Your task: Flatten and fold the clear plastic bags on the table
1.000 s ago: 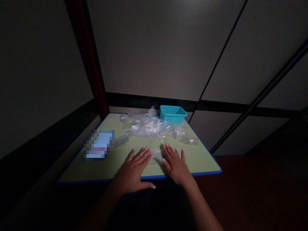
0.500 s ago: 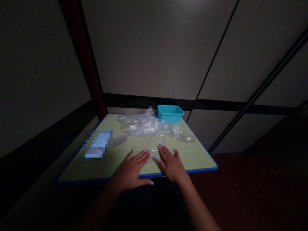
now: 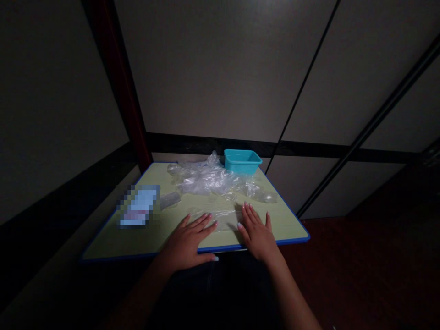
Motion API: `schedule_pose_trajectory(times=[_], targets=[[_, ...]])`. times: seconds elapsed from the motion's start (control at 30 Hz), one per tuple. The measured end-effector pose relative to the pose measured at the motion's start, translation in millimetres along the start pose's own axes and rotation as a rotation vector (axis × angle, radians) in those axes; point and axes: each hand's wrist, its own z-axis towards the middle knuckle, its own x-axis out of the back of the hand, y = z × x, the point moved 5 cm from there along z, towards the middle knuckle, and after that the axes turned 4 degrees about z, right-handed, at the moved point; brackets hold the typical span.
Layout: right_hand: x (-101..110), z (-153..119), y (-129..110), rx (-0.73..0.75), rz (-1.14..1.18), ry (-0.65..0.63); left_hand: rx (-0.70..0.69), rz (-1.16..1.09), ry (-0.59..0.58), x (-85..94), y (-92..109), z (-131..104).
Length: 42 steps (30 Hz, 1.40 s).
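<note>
A clear plastic bag or sheet (image 3: 225, 221) lies flat near the front edge of the pale green table (image 3: 290, 224). My left hand (image 3: 188, 239) rests on its left part, palm down with the fingers spread and the thumb past the table edge. On its right part lies my right hand (image 3: 257, 231), also palm down, fingers stretched out. Behind both hands spreads a heap of crumpled clear plastic bags (image 3: 209, 178). Whether the flat piece is a bag or a single sheet, I cannot tell.
A turquoise plastic basin (image 3: 242, 161) stands at the back right of the table. A folded greyish plastic piece (image 3: 170, 200) lies to the left, beside a blurred-out light blue item (image 3: 140, 206). Cabinet panels (image 3: 220, 82) rise directly behind the table.
My right hand has slid to the right across the flat plastic, away from my left hand, uncovering more of it. My left hand has stayed nearly in place.
</note>
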Motion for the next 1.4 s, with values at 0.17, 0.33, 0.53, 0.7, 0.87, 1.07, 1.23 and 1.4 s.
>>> schedule_pose_trajectory(times=[0.17, 0.33, 0.53, 0.7, 0.87, 1.07, 1.23, 1.4], targets=[[-7.3, -24.3, -31.2, 0.188, 0.087, -0.068, 0.003, 0.014, 0.006, -1.2, -0.5, 0.1], [-7.6, -29.0, -27.1, 0.138, 0.086, -0.084, -0.012, 0.023, 0.003, -1.6, -0.4, 0.4], [-4.2, -30.7, -4.8, 0.003, 0.032, -0.084, -0.009, 0.032, 0.001, -1.4, 0.2, 0.4], [-3.4, -30.8, -11.6, -0.008, 0.036, -0.057, 0.003, 0.03, 0.003, -3.5, -0.6, 1.3], [-3.8, -25.4, -45.5, 0.129, 0.101, -0.037, -0.004, 0.077, 0.107, -4.9, -4.0, -0.8], [-10.2, -20.3, -67.0, 0.236, 0.155, -0.055, -0.023, 0.07, 0.065, -8.4, -4.8, 0.4], [-11.5, -21.8, -59.7, 0.203, 0.144, -0.048, -0.017, 0.024, 0.059, -6.6, -4.0, 2.2], [-8.4, -23.4, -47.1, 0.145, 0.087, -0.064, -0.014, 0.003, 0.057, -7.4, -4.6, 2.4]])
